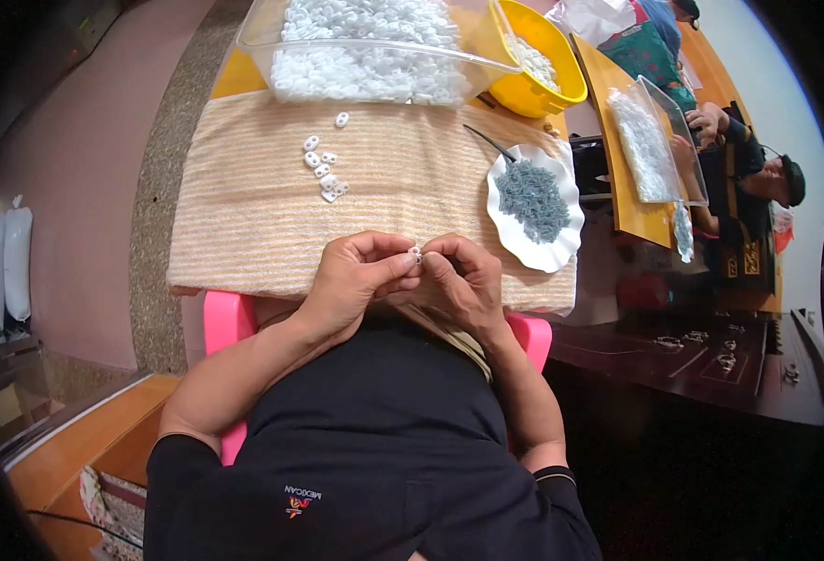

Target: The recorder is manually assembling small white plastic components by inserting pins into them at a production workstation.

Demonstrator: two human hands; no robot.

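My left hand (360,278) pinches a small white two-hole plastic piece (417,254) between thumb and forefinger, just above the near edge of the striped cloth. Close against it on the right, my right hand (466,280) has its thumb and forefinger pressed together; anything between them is too small to make out. Farther off on the cloth lie several loose white two-hole pieces (314,160). To the right, a white scalloped plate (515,245) holds a heap of small grey-blue slender parts (533,201), with a thin dark stick (488,141) resting over its rim.
A clear plastic bin (384,47) full of white pieces stands at the table's far side, beside a yellow basin (571,79). The striped cloth (412,178) covers the table. Another person (758,178) works at an orange table (641,220) on the right.
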